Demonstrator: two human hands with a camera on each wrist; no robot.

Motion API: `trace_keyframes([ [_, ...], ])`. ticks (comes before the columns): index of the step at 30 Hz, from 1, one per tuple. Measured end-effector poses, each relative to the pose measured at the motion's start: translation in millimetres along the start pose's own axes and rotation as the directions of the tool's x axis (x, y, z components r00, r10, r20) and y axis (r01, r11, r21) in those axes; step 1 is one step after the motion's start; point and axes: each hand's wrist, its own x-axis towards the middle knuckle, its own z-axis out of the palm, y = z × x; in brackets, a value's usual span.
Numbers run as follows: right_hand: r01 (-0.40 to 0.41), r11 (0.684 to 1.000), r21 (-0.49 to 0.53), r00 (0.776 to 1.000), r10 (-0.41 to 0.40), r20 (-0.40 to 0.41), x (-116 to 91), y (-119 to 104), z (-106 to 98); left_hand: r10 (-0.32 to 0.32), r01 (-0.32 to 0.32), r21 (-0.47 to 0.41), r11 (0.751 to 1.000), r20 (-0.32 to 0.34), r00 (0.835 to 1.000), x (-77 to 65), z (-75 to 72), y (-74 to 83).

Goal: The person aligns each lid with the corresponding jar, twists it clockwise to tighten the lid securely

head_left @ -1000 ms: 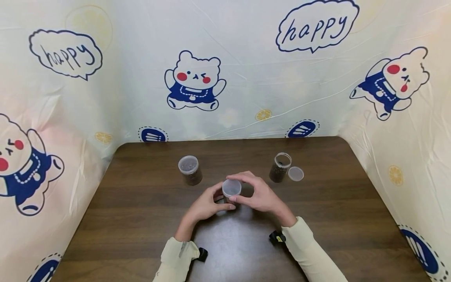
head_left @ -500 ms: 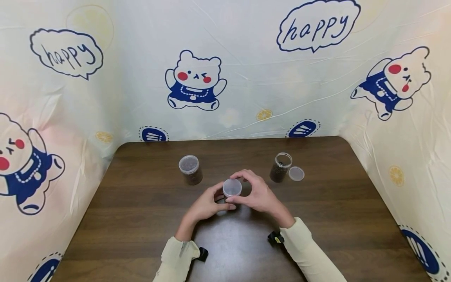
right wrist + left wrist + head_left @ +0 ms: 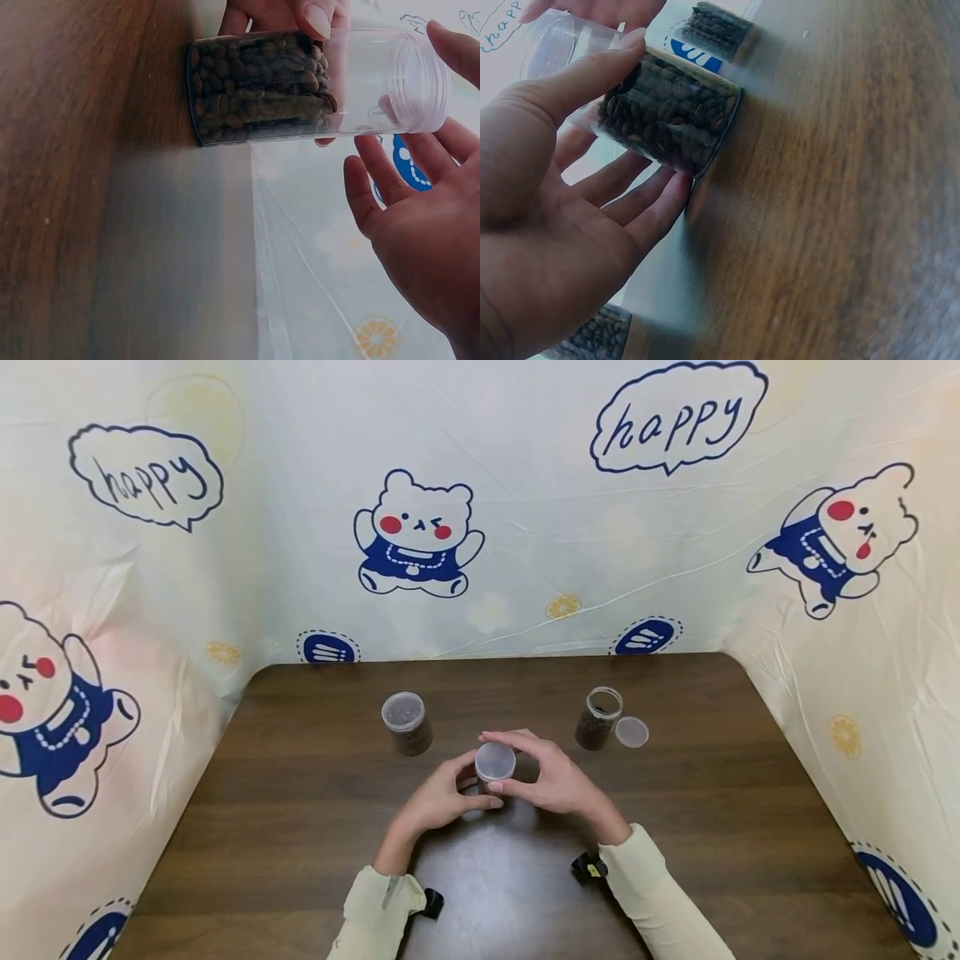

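Note:
A clear jar (image 3: 262, 90) partly filled with coffee beans stands upright on the table, between my two hands. My left hand (image 3: 438, 797) holds its body, with the thumb (image 3: 604, 67) on one side and the fingers curled round the other. At the top, my right hand (image 3: 555, 778) holds the translucent lid (image 3: 495, 761) by its rim between thumb and fingers. The right palm (image 3: 427, 232) faces the jar without touching its lower part. Part of the jar's body is hidden by the hands in the head view.
A lidded jar of dark beans (image 3: 407, 724) stands at the back left. At the back right is an uncapped bean jar (image 3: 595, 727), with a loose lid (image 3: 632, 732) lying beside it. A printed cloth (image 3: 525, 527) walls the wooden table's (image 3: 300, 827) far edge and sides.
My right thumb and fingers have turned one way round the lid's rim, then back again. The left hand and the jar have stayed in place.

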Motion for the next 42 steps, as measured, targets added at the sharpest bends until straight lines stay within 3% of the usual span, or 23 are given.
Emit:
trace_keyframes([
  [15, -0.022, 0.989, -0.149, 0.990, 0.002, -0.138, 1, -6, 5, 0.004, -0.004, 0.013, 1.000, -0.004, 1.000, 0.3, 0.6, 1.1],
  [29, -0.006, 1.000, 0.006, 0.999, 0.006, -0.035, -2, -4, -5, -0.007, 0.007, 0.003, 1.000, -0.011, 1.000, -0.2, 1.9, -0.7],
  [42, 0.054, 0.998, -0.041, 0.989, -0.059, -0.136, 2, -2, 5, -0.003, 0.003, 0.004, 1.000, -0.006, 1.000, 0.0, 1.4, -1.7],
])
